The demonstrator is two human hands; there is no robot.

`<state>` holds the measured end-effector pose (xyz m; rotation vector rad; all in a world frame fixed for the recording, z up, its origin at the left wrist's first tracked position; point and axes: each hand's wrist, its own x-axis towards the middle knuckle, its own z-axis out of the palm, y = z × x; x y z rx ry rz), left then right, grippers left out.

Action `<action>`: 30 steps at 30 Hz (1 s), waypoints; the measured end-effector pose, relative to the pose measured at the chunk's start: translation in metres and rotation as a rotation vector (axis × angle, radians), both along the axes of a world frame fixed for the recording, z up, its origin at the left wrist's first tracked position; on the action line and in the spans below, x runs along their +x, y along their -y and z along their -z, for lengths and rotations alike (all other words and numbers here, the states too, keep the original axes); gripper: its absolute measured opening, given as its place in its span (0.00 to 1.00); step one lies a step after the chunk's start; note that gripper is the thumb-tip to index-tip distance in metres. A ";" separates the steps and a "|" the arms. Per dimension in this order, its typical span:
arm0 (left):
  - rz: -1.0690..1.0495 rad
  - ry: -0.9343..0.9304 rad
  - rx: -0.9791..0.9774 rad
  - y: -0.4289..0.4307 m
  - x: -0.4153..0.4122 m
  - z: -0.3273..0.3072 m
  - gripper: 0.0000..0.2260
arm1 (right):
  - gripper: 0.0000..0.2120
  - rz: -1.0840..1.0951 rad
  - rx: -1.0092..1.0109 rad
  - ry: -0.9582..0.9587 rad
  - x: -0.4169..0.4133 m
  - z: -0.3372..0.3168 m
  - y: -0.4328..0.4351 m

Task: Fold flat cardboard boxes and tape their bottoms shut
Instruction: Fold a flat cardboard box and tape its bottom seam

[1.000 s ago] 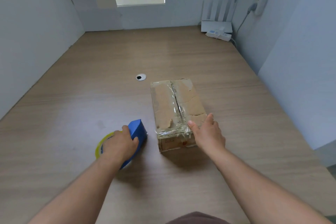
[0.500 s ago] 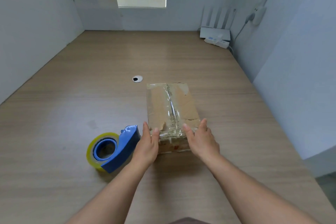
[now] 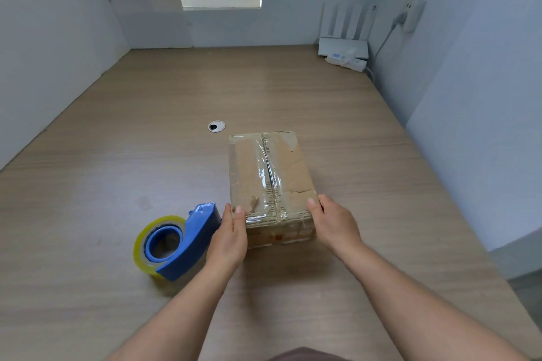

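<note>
1. Your left hand (image 3: pixel 230 236) gripped the box (image 3: pixel 271 182) at its near left corner, thumb on the taped top, fingers down the side.
2. Your right hand (image 3: pixel 334 221) gripped the near right corner, thumb on top, fingers round the side.
3. The box sat closed on the table (image 3: pixel 117 161), centre frame, clear tape along its top seam and over the near edge.
4. The tape dispenser (image 3: pixel 176 243), blue with a yellowish roll, lay at lower left, just beside your left hand; couldn't tell if they touched.
5. A cable hole (image 3: pixel 216 126) was just up-left of the box; a router (image 3: pixel 343 47) stood at upper right.
</note>
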<state>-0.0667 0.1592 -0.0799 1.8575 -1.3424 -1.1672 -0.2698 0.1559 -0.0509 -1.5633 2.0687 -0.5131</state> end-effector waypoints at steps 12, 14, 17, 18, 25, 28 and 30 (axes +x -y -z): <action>0.459 0.874 -0.191 0.015 0.030 -0.020 0.41 | 0.36 -0.628 -0.019 -0.586 -0.020 -0.003 0.017; 0.525 0.813 -0.196 0.019 0.042 -0.019 0.38 | 0.33 -0.660 0.074 -0.469 -0.030 -0.004 0.020; 0.568 0.706 -0.177 0.021 0.049 -0.021 0.36 | 0.31 -0.684 0.159 -0.343 -0.039 -0.007 0.022; 0.562 0.670 -0.175 0.020 0.049 -0.021 0.36 | 0.31 -0.693 0.175 -0.304 -0.040 -0.008 0.022; 0.542 0.567 -0.134 0.021 0.051 -0.024 0.35 | 0.38 -0.700 0.313 -0.234 -0.043 -0.026 0.031; 0.547 0.574 -0.125 0.023 0.051 -0.027 0.34 | 0.36 -0.722 0.235 -0.373 -0.042 -0.038 0.037; 0.542 0.578 -0.127 0.023 0.050 -0.027 0.35 | 0.35 -0.754 0.162 -0.441 -0.038 -0.039 0.036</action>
